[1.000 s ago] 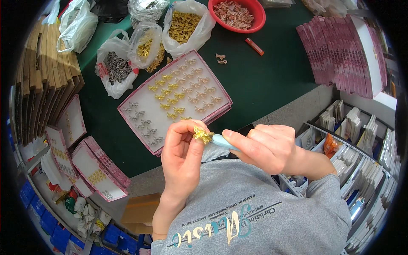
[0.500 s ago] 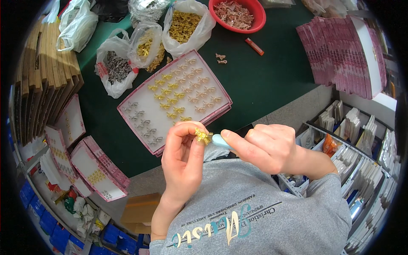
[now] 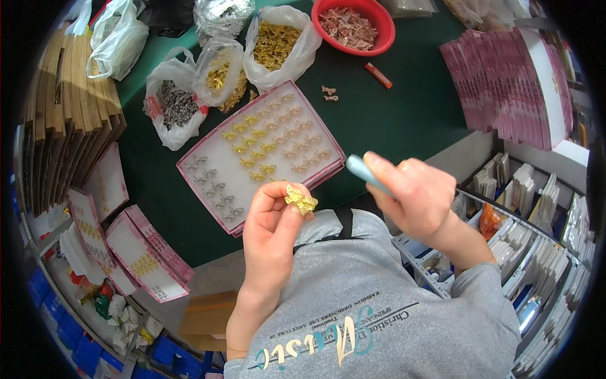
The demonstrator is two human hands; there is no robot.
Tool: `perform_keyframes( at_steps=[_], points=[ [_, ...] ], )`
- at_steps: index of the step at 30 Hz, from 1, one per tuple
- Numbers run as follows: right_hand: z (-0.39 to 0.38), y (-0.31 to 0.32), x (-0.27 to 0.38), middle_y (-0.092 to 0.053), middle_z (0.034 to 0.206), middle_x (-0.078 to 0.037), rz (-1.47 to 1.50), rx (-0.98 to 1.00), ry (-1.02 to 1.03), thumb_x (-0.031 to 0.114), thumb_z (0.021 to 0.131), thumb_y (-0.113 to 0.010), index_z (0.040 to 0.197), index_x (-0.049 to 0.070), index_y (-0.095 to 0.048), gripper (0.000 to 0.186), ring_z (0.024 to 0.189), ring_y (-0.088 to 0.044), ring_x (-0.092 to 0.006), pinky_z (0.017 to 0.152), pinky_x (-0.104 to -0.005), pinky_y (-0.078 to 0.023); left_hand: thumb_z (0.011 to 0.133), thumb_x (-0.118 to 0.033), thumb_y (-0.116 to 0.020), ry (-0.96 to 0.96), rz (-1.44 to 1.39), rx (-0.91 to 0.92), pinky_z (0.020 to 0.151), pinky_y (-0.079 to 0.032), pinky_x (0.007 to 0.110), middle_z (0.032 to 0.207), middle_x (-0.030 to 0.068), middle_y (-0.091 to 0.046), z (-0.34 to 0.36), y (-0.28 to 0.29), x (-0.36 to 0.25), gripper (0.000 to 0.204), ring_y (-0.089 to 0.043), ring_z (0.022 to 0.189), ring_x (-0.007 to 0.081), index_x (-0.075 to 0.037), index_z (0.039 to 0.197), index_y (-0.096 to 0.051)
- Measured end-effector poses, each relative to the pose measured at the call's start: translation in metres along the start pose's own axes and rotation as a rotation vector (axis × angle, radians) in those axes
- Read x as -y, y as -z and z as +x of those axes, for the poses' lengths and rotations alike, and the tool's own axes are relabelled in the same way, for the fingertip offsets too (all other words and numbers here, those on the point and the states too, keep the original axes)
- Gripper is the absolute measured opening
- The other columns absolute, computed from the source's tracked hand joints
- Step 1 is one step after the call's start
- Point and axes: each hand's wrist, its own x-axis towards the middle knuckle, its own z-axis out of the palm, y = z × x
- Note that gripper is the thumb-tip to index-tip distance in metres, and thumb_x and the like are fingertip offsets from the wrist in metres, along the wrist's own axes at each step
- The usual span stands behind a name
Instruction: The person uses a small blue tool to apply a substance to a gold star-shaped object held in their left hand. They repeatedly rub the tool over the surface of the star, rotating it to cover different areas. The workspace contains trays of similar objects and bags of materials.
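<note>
You had drawn the pale-blue handle [image 3: 366, 172], gripped in your right hand [image 3: 418, 194], away from the crinkled gold piece [image 3: 300, 201], so their contact seemed broken off. Your left hand [image 3: 271, 230] pinched that piece between thumb and fingers, near the pink-edged board [image 3: 231, 174].

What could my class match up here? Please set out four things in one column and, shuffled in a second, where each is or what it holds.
Column one:
1. gold ornament
2. pale blue tool
3. red bowl
4. dark grey pieces

Column two:
A. held in the right hand
B. inside a white plastic bag
C. held in the left hand
D. contains pinkish pieces

Right pairs: 1-C, 2-A, 3-D, 4-B.
</note>
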Motion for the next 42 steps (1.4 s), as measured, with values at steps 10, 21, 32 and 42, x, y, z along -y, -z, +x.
perform_keyframes(
  at_steps=[10,21,32,42],
  points=[
    [-0.007,-0.002,0.021,-0.043,0.054,0.000,0.195,0.128,-0.019,0.005,0.056,-0.076,0.104,0.003,-0.058,0.051,0.042,-0.045,-0.0120,0.037,-0.0238,-0.035,0.089,-0.003,-0.047,-0.168,0.024,0.045,0.080,-0.040,0.025,0.096,0.0083,-0.051,0.005,0.003,0.005,0.013,-0.048,0.087,0.0114,-0.002,0.101,-0.044],
    [-0.004,-0.004,0.023,-0.041,0.052,0.001,0.194,0.131,0.034,0.007,0.061,-0.074,0.102,0.002,-0.060,0.044,0.040,-0.043,-0.0101,0.036,-0.0224,-0.035,0.088,-0.006,-0.052,-0.272,0.139,-0.011,0.077,-0.035,0.023,0.092,0.0059,-0.048,0.004,-0.006,0.002,0.012,-0.045,0.086,0.0116,-0.004,0.097,-0.045],
    [-0.001,-0.008,0.025,-0.044,0.053,0.000,0.223,0.122,0.007,0.007,0.062,-0.074,0.102,0.001,-0.059,0.043,0.041,-0.045,-0.0107,0.036,-0.0230,-0.036,0.088,-0.006,-0.052,-0.313,0.170,0.000,0.077,-0.035,0.023,0.093,0.0072,-0.048,0.005,-0.004,0.004,0.012,-0.045,0.086,0.0117,-0.004,0.097,-0.044],
    [-0.001,-0.008,0.025,-0.044,0.053,0.000,0.233,0.132,0.006,0.007,0.062,-0.073,0.103,0.000,-0.059,0.044,0.041,-0.046,-0.0108,0.036,-0.0231,-0.036,0.088,-0.007,-0.052,-0.339,0.236,-0.021,0.073,-0.036,0.020,0.093,0.0069,-0.048,0.005,-0.005,0.003,0.011,-0.044,0.083,0.0103,-0.004,0.096,-0.044]
  ],
)
